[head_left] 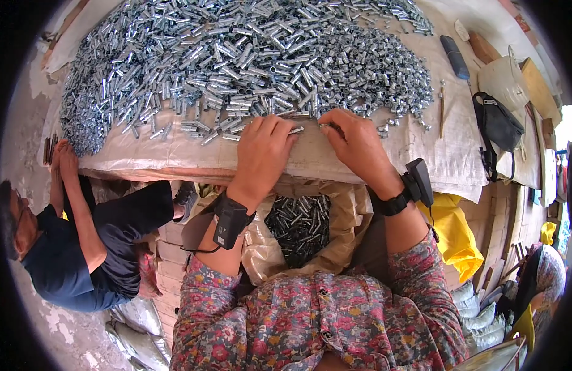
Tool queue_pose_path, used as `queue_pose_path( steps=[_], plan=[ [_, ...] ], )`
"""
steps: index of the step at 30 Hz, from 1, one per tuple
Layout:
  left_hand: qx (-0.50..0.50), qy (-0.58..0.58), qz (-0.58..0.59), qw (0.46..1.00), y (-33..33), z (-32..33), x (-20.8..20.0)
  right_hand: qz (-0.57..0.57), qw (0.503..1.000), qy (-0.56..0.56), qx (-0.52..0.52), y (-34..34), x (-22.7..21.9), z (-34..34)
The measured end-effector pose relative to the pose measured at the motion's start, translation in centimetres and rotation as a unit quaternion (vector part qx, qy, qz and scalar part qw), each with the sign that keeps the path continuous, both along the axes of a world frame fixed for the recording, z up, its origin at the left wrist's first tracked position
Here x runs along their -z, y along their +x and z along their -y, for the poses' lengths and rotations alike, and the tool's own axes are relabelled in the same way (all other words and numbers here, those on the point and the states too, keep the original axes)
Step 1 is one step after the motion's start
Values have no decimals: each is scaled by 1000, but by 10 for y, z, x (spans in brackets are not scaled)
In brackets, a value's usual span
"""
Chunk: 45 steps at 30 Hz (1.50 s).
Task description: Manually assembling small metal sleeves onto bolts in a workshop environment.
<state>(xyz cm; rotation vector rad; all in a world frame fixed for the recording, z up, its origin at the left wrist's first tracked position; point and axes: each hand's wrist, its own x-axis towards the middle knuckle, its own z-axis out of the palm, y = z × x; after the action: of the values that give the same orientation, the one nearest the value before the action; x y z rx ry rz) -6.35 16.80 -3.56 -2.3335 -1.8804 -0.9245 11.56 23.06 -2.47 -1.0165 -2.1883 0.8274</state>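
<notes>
My left hand (261, 151) is closed at the near edge of the table, with a small silver metal sleeve (296, 130) poking out between thumb and fingers. Just to its right, a short gap away, my right hand (358, 141) pinches a small metal piece (324, 125), mostly hidden by the fingertips. Beyond both hands spreads a large heap of shiny metal sleeves (236, 62). Short metal rings or nuts (372, 71) make up the heap's right part. Below the table edge, an open sack (354, 213) in front of me holds many slim dark metal pieces (298, 229).
A pale sheet (416, 154) covers the table. On the right lie a thin rod (442, 108), a dark case (454, 55) and a black pouch (499, 120). Another person (69, 260) sits at left, hands at the table edge. A yellow cloth (456, 238) hangs at right.
</notes>
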Motion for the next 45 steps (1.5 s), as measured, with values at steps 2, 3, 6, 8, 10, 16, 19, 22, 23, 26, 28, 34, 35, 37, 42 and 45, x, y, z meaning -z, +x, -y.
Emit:
queue_pose_path(
  steps=[2,3,6,8,10,16,19,22,23,26,28,34,35,37,42,45],
  plan=[
    [4,4,13,1000,-1,1,0,-10,1000,6,-9,0,-1,1],
    [5,5,13,1000,-1,1,1,-43,996,-82,3,0,-4,4],
    [1,3,58,998,-1,0,2,-130,964,-230,14,-3,-7,6],
    [11,26,129,991,-1,-1,1,-184,939,-291,12,-4,-9,6],
    [3,-29,226,974,3,5,-5,-221,904,-365,-12,-3,-12,6],
    [60,-145,542,825,14,14,-4,-286,859,-422,-47,-3,-14,7],
    [69,-159,591,788,16,15,-8,-319,832,-451,-50,-3,-16,9],
    [67,-165,592,786,14,15,-7,-304,833,-459,-55,-3,-17,9],
    [64,-170,586,789,13,15,-6,-304,833,-459,-55,-3,-17,9],
    [61,-170,586,790,12,15,-6,-291,842,-451,-47,-3,-17,11],
    [58,-168,582,794,11,16,-7,-275,851,-446,-42,-4,-20,12],
    [46,-193,623,756,7,17,-6,-289,818,-492,-73,-6,-15,13],
    [50,-205,636,742,6,17,-5,-290,819,-491,-71,-6,-11,14],
    [57,-225,655,719,4,18,-8,-346,762,-535,-119,-7,-5,16],
    [67,-268,694,665,0,22,-11,-354,765,-521,-138,-12,-5,26],
    [74,-299,710,633,-4,24,-10,-356,777,-500,-142,-16,-6,31]
  ],
)
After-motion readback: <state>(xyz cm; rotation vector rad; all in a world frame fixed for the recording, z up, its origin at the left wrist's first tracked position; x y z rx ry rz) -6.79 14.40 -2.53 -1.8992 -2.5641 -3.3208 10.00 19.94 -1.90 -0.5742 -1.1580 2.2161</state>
